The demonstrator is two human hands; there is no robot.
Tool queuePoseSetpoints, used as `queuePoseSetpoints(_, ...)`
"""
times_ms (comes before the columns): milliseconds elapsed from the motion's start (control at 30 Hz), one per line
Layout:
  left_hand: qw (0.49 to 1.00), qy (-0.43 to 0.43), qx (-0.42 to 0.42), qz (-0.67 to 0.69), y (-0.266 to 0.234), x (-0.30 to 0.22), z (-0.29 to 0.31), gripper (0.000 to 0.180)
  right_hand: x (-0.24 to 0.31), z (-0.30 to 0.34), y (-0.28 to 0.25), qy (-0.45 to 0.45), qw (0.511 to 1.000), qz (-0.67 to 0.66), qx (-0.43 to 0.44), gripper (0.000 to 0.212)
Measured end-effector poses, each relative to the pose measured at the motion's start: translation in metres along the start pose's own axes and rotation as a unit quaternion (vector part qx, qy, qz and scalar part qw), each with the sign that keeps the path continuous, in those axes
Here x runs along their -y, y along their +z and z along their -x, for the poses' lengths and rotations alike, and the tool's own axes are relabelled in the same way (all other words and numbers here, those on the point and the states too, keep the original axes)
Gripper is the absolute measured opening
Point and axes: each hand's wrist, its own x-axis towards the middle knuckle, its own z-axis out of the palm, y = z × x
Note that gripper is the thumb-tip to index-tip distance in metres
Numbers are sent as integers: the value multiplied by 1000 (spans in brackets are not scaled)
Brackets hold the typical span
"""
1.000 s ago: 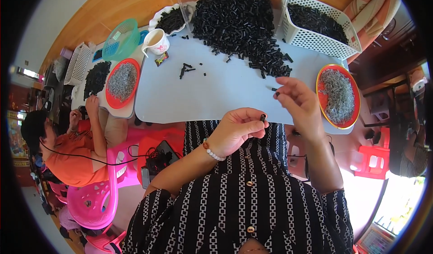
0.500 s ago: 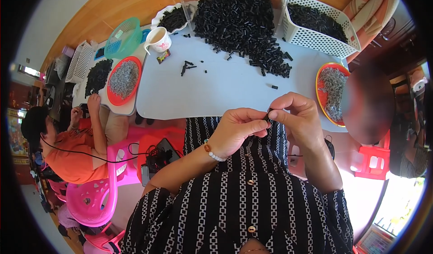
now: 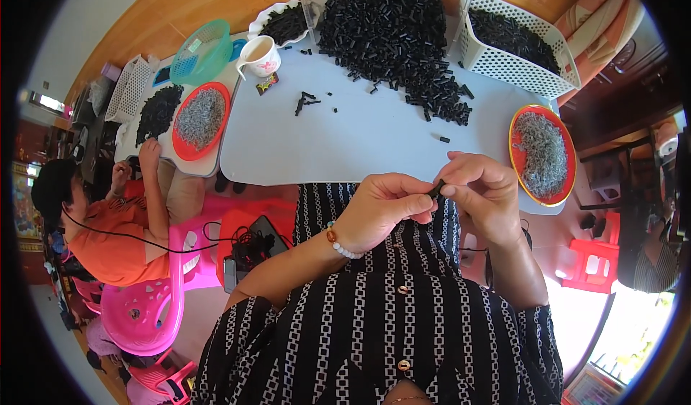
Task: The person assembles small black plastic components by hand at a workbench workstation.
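Note:
Between my two hands, over the table's near edge, is a small black tubular piece [image 3: 436, 189]. My left hand [image 3: 392, 207], with a beaded bracelet at the wrist, pinches one end of it. Thumb and forefinger of my right hand [image 3: 481, 192] close on the other end. A large heap of similar black pieces [image 3: 385, 30] covers the far middle of the table. One loose black piece [image 3: 445, 140] lies just beyond my right hand. To the right, a red plate with a yellow rim [image 3: 514, 135] holds many small clear-grey parts [image 3: 541, 156].
A white perforated basket [image 3: 515, 72] of black pieces stands far right. Far left are a cup [image 3: 260, 58], a small packet [image 3: 267, 84] and a scalloped dish [image 3: 311, 27]. Another person in orange [image 3: 119, 239] works at the left, near a red plate [image 3: 188, 151] and a green basket [image 3: 205, 66].
My hands have shifted slightly right, and more of the black piece shows between them. The view has moved a little; the right-hand red plate is now fully visible.

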Motion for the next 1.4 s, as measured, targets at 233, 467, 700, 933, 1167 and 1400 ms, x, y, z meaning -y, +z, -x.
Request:
queuePoseSetpoints(233, 997, -7, -22, -77, 3, -4, -1, 14, 11, -4, 1, 25, 1000, 16, 0, 18)
queuePoseSetpoints(467, 1000, -25, 5, 3, 0, -2, -3, 17, 6, -2, -1, -4, 1000, 12, 17, 21)
queuePoseSetpoints(700, 999, -22, -8, -27, 0, 0, -2, 17, 10, 0, -4, 19, 999, 40, 24, 20)
queuePoseSetpoints(933, 1000, -15, -13, -19, 4, 1, -1, 16, 9, 2, -2, -36, 993, 111, 9, 16)
queuePoseSetpoints(1167, 996, -2, -35, -76, 4, 2, 1, 17, 24, -1, 0, -132, 945, 299, 22, 17)
queuePoseSetpoints(1400, 994, -21, 1, -109, 5, -8, 1, 17, 25, -8, -8, -99, 971, 209, 62, 22)
